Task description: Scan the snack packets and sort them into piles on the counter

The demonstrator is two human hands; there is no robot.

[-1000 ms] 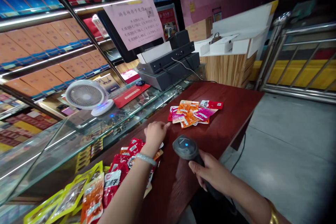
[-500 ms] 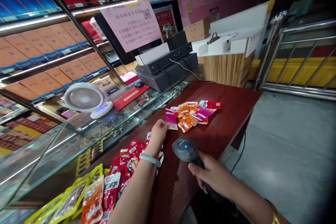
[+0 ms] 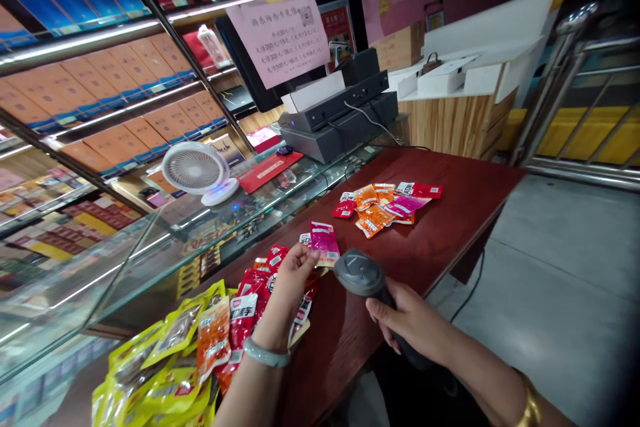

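Observation:
Between the fingertips of my left hand (image 3: pixel 296 273) is the corner of a magenta snack packet (image 3: pixel 324 243), lifted just over the near pile. My right hand (image 3: pixel 407 320) is wrapped round the handle of a dark grey barcode scanner (image 3: pixel 361 273), whose head is close to the packet's right side. Under and beside my left forearm lie red snack packets (image 3: pixel 244 313), an orange packet (image 3: pixel 214 337) and several yellow-edged packets (image 3: pixel 170 380). Farther off sits a smaller pile of orange packets (image 3: pixel 374 219), with magenta and red ones among them.
The dark red tabletop (image 3: pixel 460 213) adjoins a glass display counter (image 3: pixel 200 230) on the left. On the glass stand a white fan (image 3: pixel 196 170), a red folder (image 3: pixel 270 172) and a cash drawer (image 3: pixel 340 123). A metal railing (image 3: pixel 580 170) is at the right.
My left hand has drawn the magenta packet away from the far pile, back toward me and nearer the scanner. The view has shifted left, and my right hand keeps hold of the scanner.

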